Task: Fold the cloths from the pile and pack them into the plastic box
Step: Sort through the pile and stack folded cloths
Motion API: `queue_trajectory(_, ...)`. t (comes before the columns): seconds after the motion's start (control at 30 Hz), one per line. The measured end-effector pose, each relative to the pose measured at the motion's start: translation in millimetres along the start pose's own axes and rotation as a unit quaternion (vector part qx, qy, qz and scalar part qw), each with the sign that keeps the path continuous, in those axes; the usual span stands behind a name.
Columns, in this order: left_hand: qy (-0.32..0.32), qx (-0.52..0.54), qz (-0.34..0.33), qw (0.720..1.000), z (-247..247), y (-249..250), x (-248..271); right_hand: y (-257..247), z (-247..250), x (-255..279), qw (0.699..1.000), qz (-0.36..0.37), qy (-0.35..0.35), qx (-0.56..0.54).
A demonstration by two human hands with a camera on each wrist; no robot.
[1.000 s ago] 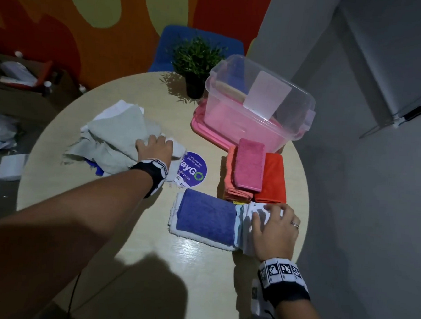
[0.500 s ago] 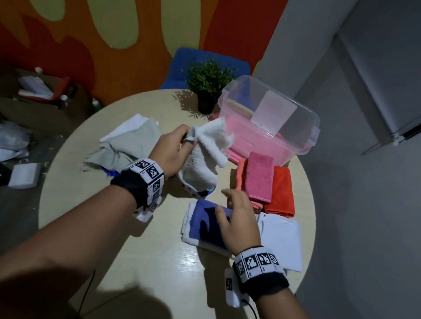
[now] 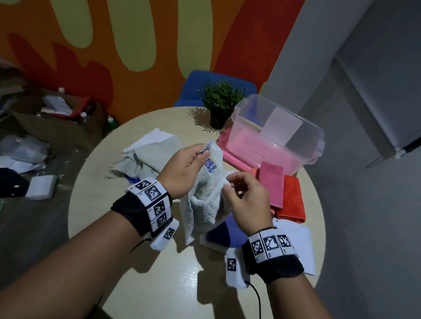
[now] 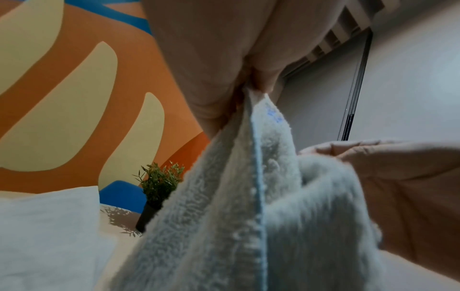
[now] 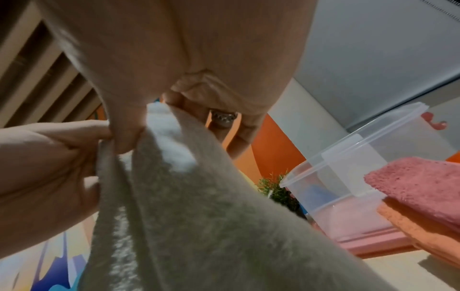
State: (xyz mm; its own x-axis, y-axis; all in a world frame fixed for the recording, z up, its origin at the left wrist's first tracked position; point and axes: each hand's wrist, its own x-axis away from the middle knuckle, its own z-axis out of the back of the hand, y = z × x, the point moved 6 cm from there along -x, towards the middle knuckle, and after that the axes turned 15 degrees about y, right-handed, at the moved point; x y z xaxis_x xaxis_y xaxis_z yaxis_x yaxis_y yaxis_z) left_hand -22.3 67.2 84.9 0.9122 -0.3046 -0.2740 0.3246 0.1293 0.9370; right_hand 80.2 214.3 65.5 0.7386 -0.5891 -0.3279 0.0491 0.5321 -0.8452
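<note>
A fluffy white cloth (image 3: pixel 205 196) with blue stitching hangs above the round table (image 3: pixel 172 268). My left hand (image 3: pixel 186 167) pinches its top corner (image 4: pixel 256 102). My right hand (image 3: pixel 246 201) pinches another edge of the cloth (image 5: pixel 159 116) just to the right. The pile of pale cloths (image 3: pixel 150 152) lies on the table's far left. The clear plastic box (image 3: pixel 278 134) stands at the far right on a pink lid (image 3: pixel 226 150). Folded pink (image 3: pixel 271 183), orange (image 3: pixel 292 200), blue (image 3: pixel 220 231) and white (image 3: pixel 298 240) cloths lie on the table to the right.
A small potted plant (image 3: pixel 221 102) stands behind the box, with a blue chair (image 3: pixel 197 88) beyond it. Cardboard boxes and clutter (image 3: pixel 32 122) cover the floor to the left. A grey wall (image 3: pixel 376 196) is close on the right.
My left hand lifted the white cloth from the pile and brought it to the middle. My right hand left the folded cloths and took hold of the cloth's edge.
</note>
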Motion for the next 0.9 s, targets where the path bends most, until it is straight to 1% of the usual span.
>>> queue_trajectory(0.07, -0.03, 0.04, 0.024, 0.998, 2.3, 3.7, 6.4, -3.4, -0.6, 4.4, 0.999, -0.001, -0.022, 0.028)
queue_trajectory(0.13, -0.075, 0.089, 0.035, 0.993, 0.0, 13.2, 12.8, -15.0, -0.7, 5.1, 0.999, 0.021, -0.039, 0.02)
queue_trajectory(0.2, -0.103, 0.093, 0.016, 0.99, -0.2, 27.5, 16.7, -30.4, -3.6, 2.9, 0.998, 0.038, -0.054, -0.022)
queue_trajectory(0.23, -0.098, 0.08, -0.002, 0.992, 2.3, 34.8, 16.8, -35.9, -5.3, 0.9, 0.997, 0.044, -0.058, -0.036)
queue_trajectory(0.27, -0.077, 0.064, -0.022, 0.995, 7.0, 39.1, 14.9, -40.4, -7.1, -0.8, 0.996, 0.055, -0.061, -0.04)
queue_trajectory(0.33, -0.015, 0.029, -0.055, 0.998, 21.2, 46.5, 10.7, -46.8, -7.5, -1.5, 0.994, 0.073, -0.069, -0.035)
queue_trajectory(0.4, 0.031, 0.02, -0.062, 0.997, 33.2, 51.4, 9.2, -45.8, -5.6, 0.0, 0.994, 0.069, -0.079, -0.032)
queue_trajectory(0.47, 0.06, 0.038, -0.035, 0.997, 42.6, 48.9, 8.5, -40.8, -5.5, 4.1, 0.992, 0.058, -0.109, -0.01)
queue_trajectory(0.53, 0.091, 0.066, 0.029, 0.993, 52.1, 32.5, 2.9, -30.6, -5.5, 8.6, 0.988, 0.041, -0.146, 0.019)
queue_trajectory(0.57, 0.107, 0.075, 0.066, 0.989, 57.4, 25.0, 0.8, -26.3, -3.8, 10.8, 0.987, 0.041, -0.152, 0.036)
queue_trajectory(0.6, 0.116, 0.089, 0.1, 0.984, 62.0, 17.8, -0.3, -20.6, -0.1, 11.8, 0.987, 0.041, -0.147, 0.054)
queue_trajectory(0.63, 0.118, 0.103, 0.116, 0.981, 66.3, 9.6, -2.6, -14.6, 4.6, 11.7, 0.988, 0.035, -0.135, 0.066)
queue_trajectory(0.67, 0.113, 0.115, 0.112, 0.981, 69.9, 7.5, -3.7, -9.1, 10.5, 11.3, 0.99, 0.022, -0.118, 0.071)
queue_trajectory(0.73, 0.085, 0.126, 0.08, 0.985, 73.6, 11.1, -4.6, -3.2, 24.1, 10.5, 0.995, -0.007, -0.079, 0.056)
queue_trajectory(0.8, 0.074, 0.089, 0.061, 0.991, 80.0, 9.9, -4.0, -4.3, 34.1, 10.0, 0.998, -0.024, -0.048, 0.021)
queue_trajectory(0.9, 0.095, 0.049, 0.048, 0.993, 91.1, 7.9, -2.5, -10.3, 42.8, 7.9, 0.999, -0.026, -0.009, -0.016)
